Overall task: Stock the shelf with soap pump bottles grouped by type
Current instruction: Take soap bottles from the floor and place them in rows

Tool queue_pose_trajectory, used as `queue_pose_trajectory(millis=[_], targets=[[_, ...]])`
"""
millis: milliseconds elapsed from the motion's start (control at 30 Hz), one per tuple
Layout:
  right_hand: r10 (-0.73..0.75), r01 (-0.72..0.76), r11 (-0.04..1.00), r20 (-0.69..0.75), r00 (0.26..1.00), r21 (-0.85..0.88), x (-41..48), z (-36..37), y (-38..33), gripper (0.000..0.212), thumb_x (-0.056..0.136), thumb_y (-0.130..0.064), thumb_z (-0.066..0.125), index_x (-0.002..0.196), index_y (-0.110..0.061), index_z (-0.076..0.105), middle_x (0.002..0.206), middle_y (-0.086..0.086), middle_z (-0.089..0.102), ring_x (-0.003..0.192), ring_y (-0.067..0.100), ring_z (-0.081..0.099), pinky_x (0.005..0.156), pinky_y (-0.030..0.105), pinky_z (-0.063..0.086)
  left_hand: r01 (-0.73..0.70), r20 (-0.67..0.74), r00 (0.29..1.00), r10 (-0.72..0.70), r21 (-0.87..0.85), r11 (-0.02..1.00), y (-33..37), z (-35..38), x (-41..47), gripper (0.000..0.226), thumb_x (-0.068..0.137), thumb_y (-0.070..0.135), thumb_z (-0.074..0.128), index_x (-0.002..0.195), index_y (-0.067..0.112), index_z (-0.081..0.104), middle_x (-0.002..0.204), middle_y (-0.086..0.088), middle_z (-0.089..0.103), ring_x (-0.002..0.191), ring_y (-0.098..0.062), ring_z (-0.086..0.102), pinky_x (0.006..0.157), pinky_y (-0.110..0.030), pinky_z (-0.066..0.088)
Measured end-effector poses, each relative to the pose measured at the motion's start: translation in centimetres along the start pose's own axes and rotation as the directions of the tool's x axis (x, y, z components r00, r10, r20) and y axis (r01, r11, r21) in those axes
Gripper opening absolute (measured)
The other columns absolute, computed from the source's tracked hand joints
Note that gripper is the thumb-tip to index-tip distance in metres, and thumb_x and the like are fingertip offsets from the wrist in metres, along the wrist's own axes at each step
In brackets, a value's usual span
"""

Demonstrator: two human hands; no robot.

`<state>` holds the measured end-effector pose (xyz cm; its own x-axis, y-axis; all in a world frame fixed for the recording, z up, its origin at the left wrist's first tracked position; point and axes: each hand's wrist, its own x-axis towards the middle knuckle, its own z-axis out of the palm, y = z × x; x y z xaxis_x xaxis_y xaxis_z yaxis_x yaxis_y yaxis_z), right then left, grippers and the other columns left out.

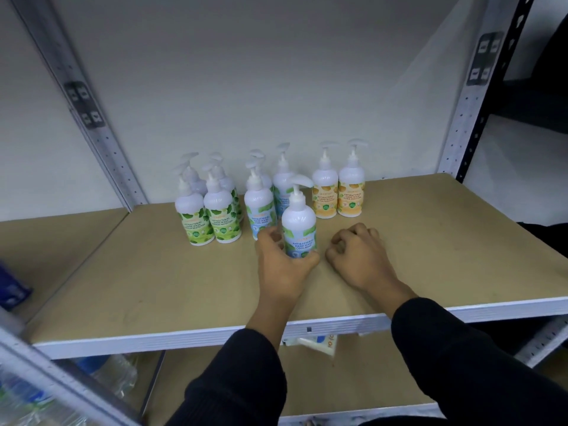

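A blue-label cool mint pump bottle (298,224) stands upright on the tan shelf board (184,287), with my left hand (281,265) wrapped around its lower part. Behind it stand other blue-label bottles (258,207). To their left is a cluster of green-label bottles (207,215). At the right, two yellow-label bottles (338,192) stand side by side near the back wall. My right hand (358,253) rests on the board just right of the held bottle, fingers curled in, holding nothing.
Grey metal uprights frame the shelf, one at back left (92,124) and one at right (467,118). Clear plastic water bottles (113,373) lie on the lower level at left. A white packet (316,344) shows under the shelf's front edge.
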<state>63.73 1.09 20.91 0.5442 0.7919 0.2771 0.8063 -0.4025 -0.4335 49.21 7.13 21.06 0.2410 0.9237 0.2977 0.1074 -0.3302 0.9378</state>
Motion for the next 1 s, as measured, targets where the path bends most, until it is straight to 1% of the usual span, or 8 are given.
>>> queue_pose_trajectory(millis=[67,133,233,333,400,533,767,1000], targets=[[0.003,-0.003,1.0,0.002,1.0,0.009,0.0,-0.1,0.0,0.035,0.091,-0.043,0.057,0.119,-0.024,0.068,0.125,0.003,0.054,0.118,0.028,0.044,0.104,0.036,0.035,0.019,-0.026,1.0,-0.017,0.075,0.997,-0.4,0.1,-0.1,0.068,0.055,0.032,0.084,0.109,0.021,0.044,0.113,-0.004,0.055,0.094,-0.014,0.064,0.078,-0.034,0.057],[0.003,-0.003,1.0,0.002,1.0,0.016,-0.1,-0.1,-0.1,0.035,0.091,-0.042,0.057,0.118,-0.024,0.068,0.124,0.003,0.054,0.118,0.028,0.044,0.104,0.036,0.035,0.028,-0.027,0.999,-0.026,0.112,0.993,-0.5,0.2,0.0,0.062,0.059,0.03,0.085,0.105,0.021,0.045,0.111,-0.005,0.056,0.09,-0.014,0.064,0.075,-0.032,0.057],[0.005,-0.005,1.0,0.003,1.0,0.019,0.0,0.0,0.0,0.034,0.091,-0.041,0.057,0.118,-0.024,0.068,0.124,0.003,0.054,0.117,0.027,0.044,0.103,0.036,0.034,0.024,-0.053,0.998,-0.016,0.148,0.989,-0.5,0.5,0.5,0.056,0.068,0.022,0.085,0.108,0.021,0.046,0.11,-0.001,0.054,0.096,-0.017,0.063,0.078,-0.029,0.053],[0.01,-0.01,0.999,0.001,1.0,0.035,0.0,0.1,0.1,0.034,0.091,-0.041,0.057,0.119,-0.025,0.068,0.124,0.001,0.053,0.118,0.026,0.043,0.103,0.036,0.034,0.007,-0.102,0.995,0.013,0.189,0.982,-0.5,0.8,1.3,0.057,0.072,0.018,0.083,0.12,0.014,0.053,0.1,0.009,0.046,0.107,-0.023,0.057,0.084,-0.027,0.045],[0.01,-0.01,1.0,0.002,1.0,0.03,0.1,0.2,0.1,0.033,0.091,-0.041,0.057,0.119,-0.026,0.068,0.124,0.001,0.053,0.118,0.025,0.043,0.103,0.035,0.034,0.013,-0.122,0.992,0.011,0.195,0.981,-0.6,1.1,2.0,0.057,0.073,0.018,0.081,0.123,0.012,0.054,0.105,0.003,0.049,0.108,-0.023,0.056,0.085,-0.027,0.045],[0.014,-0.014,1.0,-0.005,1.0,0.028,0.2,0.3,0.1,0.033,0.09,-0.041,0.058,0.118,-0.026,0.068,0.124,0.001,0.053,0.118,0.026,0.043,0.102,0.035,0.033,0.014,-0.166,0.986,0.021,0.203,0.979,-1.4,1.8,3.0,0.048,0.074,0.021,0.081,0.114,0.012,0.056,0.109,-0.005,0.059,0.102,-0.025,0.061,0.085,-0.039,0.053],[0.017,-0.017,0.999,0.003,1.0,0.036,0.2,0.3,0.2,0.033,0.09,-0.041,0.057,0.117,-0.026,0.068,0.124,0.001,0.052,0.118,0.026,0.043,0.102,0.036,0.034,0.041,-0.238,0.971,0.018,0.241,0.97,-1.6,2.7,4.0,0.044,0.074,0.025,0.081,0.109,0.009,0.058,0.11,-0.008,0.059,0.099,-0.025,0.06,0.083,-0.042,0.053],[0.015,-0.016,0.999,0.019,1.0,0.045,0.3,0.3,0.2,0.033,0.091,-0.041,0.056,0.118,-0.025,0.067,0.125,0.0,0.051,0.119,0.025,0.041,0.102,0.035,0.033,0.071,-0.265,0.964,0.002,0.265,0.962,-1.2,3.0,4.3,0.042,0.079,0.025,0.08,0.109,0.007,0.058,0.112,-0.008,0.057,0.098,-0.023,0.058,0.083,-0.035,0.05]])
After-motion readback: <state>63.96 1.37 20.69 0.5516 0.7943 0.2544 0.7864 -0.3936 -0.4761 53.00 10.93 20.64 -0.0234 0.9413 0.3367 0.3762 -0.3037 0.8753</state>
